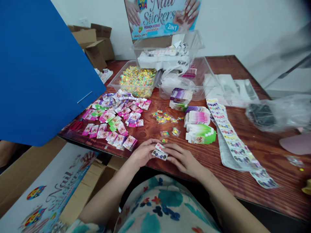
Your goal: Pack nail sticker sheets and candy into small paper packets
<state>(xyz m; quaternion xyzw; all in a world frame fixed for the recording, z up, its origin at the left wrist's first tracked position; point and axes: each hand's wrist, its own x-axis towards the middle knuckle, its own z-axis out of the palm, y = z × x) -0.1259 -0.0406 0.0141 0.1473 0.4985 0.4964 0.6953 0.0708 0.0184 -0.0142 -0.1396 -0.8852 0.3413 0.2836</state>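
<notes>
- Left grip (143, 153): closed on a short nail-sticker piece (159, 155), held at the near edge of the worktop (202, 155).
- Right grip (181, 157): half curled, fingertips at the right edge of the same piece. From where I stand, I cannot tell whether it pinches or only touches.
- Immediately beyond the hands: a few loose candy sachets (176, 131); a larger cluster lies farther back.
- Left of the hands: a heap of made-up small cartons (119, 126), pink, purple and green, with loose rows at its near side. Judged complete.
- Right of the sachets: stacks of flattened cartons (198, 118). Judged not yet made up.
- Farther right: a long nail-sticker strip (230, 136), apparently uncut stock.
- Rear: a clear tub (116, 85) well filled with sachets. Overall estimate: work mid-batch, with considerable material remaining.
</notes>
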